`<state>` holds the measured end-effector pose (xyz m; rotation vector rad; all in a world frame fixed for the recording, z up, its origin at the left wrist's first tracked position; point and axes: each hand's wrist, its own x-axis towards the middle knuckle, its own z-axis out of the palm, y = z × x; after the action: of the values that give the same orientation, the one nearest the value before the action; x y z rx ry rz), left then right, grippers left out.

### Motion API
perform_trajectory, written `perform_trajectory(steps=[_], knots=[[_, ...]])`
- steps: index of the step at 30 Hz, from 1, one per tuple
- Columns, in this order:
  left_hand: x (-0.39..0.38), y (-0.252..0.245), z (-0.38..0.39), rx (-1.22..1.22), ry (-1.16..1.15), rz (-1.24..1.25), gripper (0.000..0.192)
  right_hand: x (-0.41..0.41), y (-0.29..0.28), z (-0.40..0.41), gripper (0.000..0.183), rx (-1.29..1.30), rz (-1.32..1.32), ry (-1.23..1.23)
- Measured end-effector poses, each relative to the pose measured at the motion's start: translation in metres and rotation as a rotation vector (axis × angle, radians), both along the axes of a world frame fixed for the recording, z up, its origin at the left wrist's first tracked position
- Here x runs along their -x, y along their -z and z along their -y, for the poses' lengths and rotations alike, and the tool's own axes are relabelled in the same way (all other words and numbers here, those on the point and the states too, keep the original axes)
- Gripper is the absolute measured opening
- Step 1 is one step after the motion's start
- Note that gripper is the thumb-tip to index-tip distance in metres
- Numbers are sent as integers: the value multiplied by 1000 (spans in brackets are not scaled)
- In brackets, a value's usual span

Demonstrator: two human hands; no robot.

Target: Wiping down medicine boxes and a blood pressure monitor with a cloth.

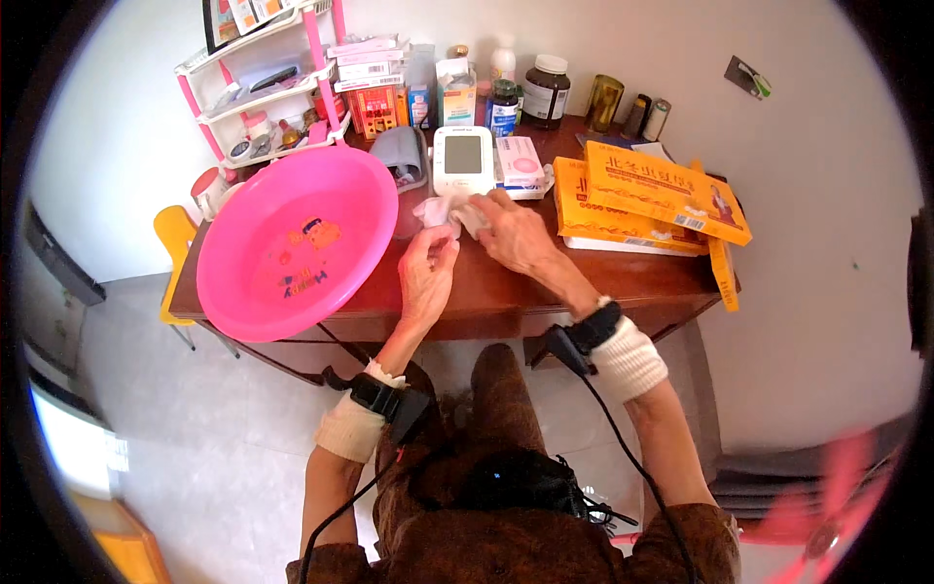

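Observation:
Both hands are over the dark wooden table (489, 292), near the lower edge of a white blood pressure monitor (463, 157). My right hand (516, 235) holds a crumpled white tissue (471, 217) under its fingertips. My left hand (428, 274) has its thumb and fingertips drawn together at a second whitish, pinkish piece of tissue (435, 210); whether it grips this is unclear. A grey cuff (399, 155) lies left of the monitor, and a small pink and white box (519, 160) lies right of it.
A pink plastic basin (295, 244) overhangs the table's left front edge. Yellow-orange boxes (668, 190) are stacked at the right. Bottles (547, 91) and medicine boxes (376, 95) line the wall. A pink and white shelf rack (270, 102) and a mug (209, 191) stand at the left.

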<state>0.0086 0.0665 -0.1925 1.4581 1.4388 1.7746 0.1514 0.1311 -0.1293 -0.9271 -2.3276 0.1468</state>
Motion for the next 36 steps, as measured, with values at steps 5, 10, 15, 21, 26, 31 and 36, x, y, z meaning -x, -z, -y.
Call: perform_trajectory(steps=[5,10,15,21,26,31,36], knots=[[10,5,11,24,22,30,21,22,31,-21,17,-25,164,-6],[26,8,13,-5,28,45,22,23,32,5,14,-69,240,-53],[33,15,15,-79,3,5,19,10,24,47,16,-29,324,-65],[32,2,39,-59,-4,-156,21,-3,18,84,18,-6,329,-133],[30,-16,76,105,402,164,31,-5,-11,101,19,692,-114,-211],[45,-80,127,-149,392,-142,41,24,-71,121,17,819,-482,-277],[106,-150,131,-36,412,-20,38,84,-129,127,21,702,-605,-449]])
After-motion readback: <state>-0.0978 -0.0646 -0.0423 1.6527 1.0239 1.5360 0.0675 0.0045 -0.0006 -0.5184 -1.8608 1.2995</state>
